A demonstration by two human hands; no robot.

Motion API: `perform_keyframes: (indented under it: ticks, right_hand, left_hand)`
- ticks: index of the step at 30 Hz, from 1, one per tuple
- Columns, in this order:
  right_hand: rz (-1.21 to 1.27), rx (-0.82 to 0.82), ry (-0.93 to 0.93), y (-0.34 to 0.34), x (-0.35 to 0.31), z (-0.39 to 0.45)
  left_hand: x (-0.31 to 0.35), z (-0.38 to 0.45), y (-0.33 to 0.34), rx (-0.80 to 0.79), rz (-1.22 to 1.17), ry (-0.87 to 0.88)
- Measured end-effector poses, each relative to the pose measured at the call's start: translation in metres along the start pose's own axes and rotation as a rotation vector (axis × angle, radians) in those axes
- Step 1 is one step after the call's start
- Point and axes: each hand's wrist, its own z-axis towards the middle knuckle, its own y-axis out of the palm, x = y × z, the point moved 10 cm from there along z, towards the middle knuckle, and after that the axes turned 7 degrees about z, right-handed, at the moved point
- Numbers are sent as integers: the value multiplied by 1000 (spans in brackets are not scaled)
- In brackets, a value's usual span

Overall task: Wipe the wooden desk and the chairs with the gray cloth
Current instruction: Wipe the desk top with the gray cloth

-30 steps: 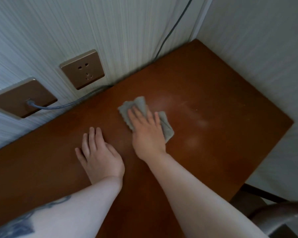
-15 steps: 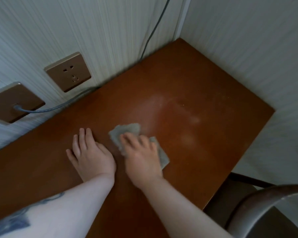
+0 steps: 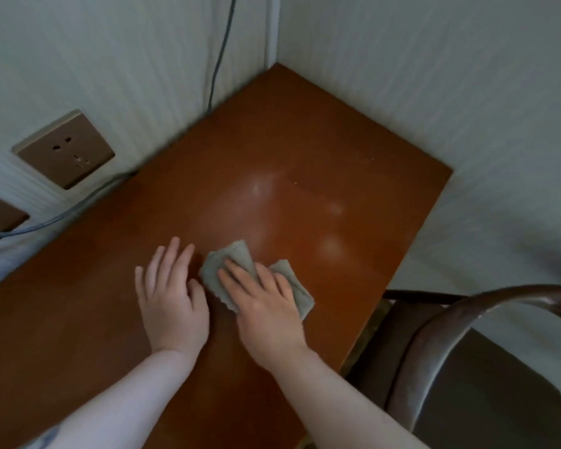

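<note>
The reddish-brown wooden desk fills the middle of the view and fits into a wall corner. A folded gray cloth lies on it near the front. My right hand presses flat on the cloth with straight fingers, covering its middle. Just left of it, my left hand rests palm down on the bare wood, its thumb close to the cloth's edge. A dark chair with a curved back stands at the desk's right side.
Light walls close the desk in at the back and right. A brown wall socket sits at the left, and a gray cable runs along the wall past the desk's back edge. A second cable hangs down the corner.
My right hand has dragged the cloth from the middle of the desk back toward the front edge, ending beside my left hand. The left hand has stayed flat in place.
</note>
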Motion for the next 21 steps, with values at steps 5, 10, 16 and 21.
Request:
perform_keyframes:
  ticks: [5,10,16,21]
  right_hand:
    - [-38,162,635,-66,171,-41]
    - [35,287,476,-87,136,-27]
    - [32,-36,225,-43,140,-8]
    - [103,284,841,-102,270,-37]
  left_hand:
    - [55,-1,11,-5,-115,32]
    - [95,14,39,-25,-109,-134]
    - [102,11,68,-91,54,-271]
    - [106,10,73,-115,135,-256]
